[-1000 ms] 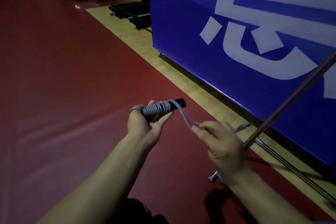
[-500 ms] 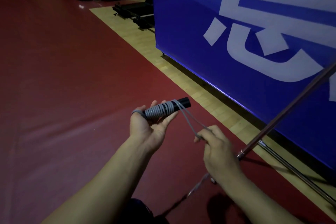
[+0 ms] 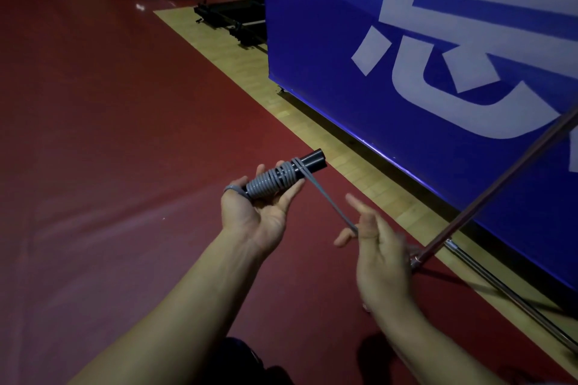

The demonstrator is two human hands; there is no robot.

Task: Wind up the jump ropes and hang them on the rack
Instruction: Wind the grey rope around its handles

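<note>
The left hand (image 3: 256, 212) grips a black cylindrical handle (image 3: 300, 166) wound with grey plastic jump rope (image 3: 272, 181), above the red floor mat (image 3: 109, 134); the right hand (image 3: 378, 256) apparently pinches the rope's taut free strand, other fingers extended.

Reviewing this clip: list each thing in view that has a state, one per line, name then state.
jump rope handles: held together, grey cord coiled round most of their length, black end bare
grey cord: free stretch taut from the handles to the right hand
left hand: palm up, fingers holding the wound handles
right hand: holds the cord, index finger extended
metal rack pole: leaning, foot on the floor
</note>
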